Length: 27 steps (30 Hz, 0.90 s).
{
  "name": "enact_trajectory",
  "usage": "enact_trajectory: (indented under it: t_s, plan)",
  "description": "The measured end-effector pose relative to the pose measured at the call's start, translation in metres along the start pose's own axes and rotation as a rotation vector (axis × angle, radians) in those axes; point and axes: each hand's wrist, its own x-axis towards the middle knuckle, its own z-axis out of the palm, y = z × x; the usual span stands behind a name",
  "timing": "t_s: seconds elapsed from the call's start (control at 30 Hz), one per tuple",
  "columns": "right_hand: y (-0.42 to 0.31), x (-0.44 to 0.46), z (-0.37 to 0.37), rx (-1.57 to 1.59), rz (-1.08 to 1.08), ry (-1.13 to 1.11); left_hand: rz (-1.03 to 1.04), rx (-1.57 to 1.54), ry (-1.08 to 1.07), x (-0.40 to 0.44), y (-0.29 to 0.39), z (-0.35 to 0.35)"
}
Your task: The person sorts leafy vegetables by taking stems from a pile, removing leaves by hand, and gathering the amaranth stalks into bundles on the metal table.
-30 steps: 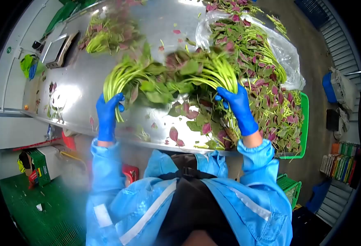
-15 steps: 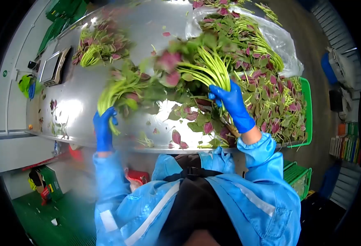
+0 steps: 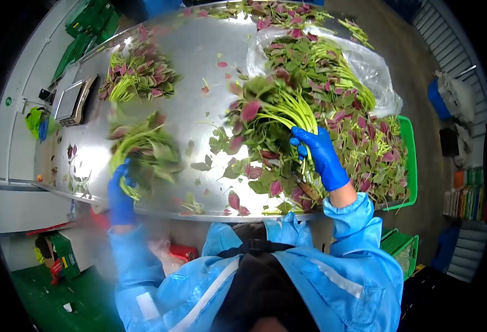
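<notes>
My left hand point(image 3: 122, 195), in a blue glove and blurred, is closed around the stem ends of a bunch of amaranth greens point(image 3: 147, 148) above the left part of the metal table. The leaves are green and purple. My right hand point(image 3: 325, 159), also gloved in blue, grips the pale green stems of another amaranth bunch point(image 3: 287, 108), whose leaves point up and left. Just under that hand, a brown handle-like piece point(image 3: 309, 191) shows among leaves; I cannot tell what it is.
A pile of amaranth point(image 3: 141, 77) lies at the back left near a scale point(image 3: 75, 100). More stems rest on a clear plastic bag point(image 3: 381, 72). At the right, a green crate point(image 3: 410, 160) borders heaped leaves. Loose leaves dot the metal table point(image 3: 199, 127).
My left hand has moved left and slightly down with its bunch, away from the right-hand bunch. My right hand keeps its grip and appears slightly lower, as the view has shifted.
</notes>
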Motion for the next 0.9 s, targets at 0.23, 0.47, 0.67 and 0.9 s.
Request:
enact_trajectory:
  t_s: [0.23,0.47,0.67,0.9]
  plan:
    - [-0.009,-0.027,0.072,0.117,-0.25,-0.014,0.17,-0.331,-0.112,-0.044,-0.015,0.092]
    - [0.144,-0.035,0.11,0.038,0.189,-0.243,-0.626,-0.453,-0.469,-0.094,-0.169,0.14]
    - [0.158,-0.036,0.102,-0.148,-0.066,-0.343,-0.514,-0.326,-0.516,-0.096,-0.199,0.133]
    - [0.171,-0.019,0.085,-0.91,-0.705,-0.247,-0.546,-0.619,-0.603,-0.083,-0.253,0.114]
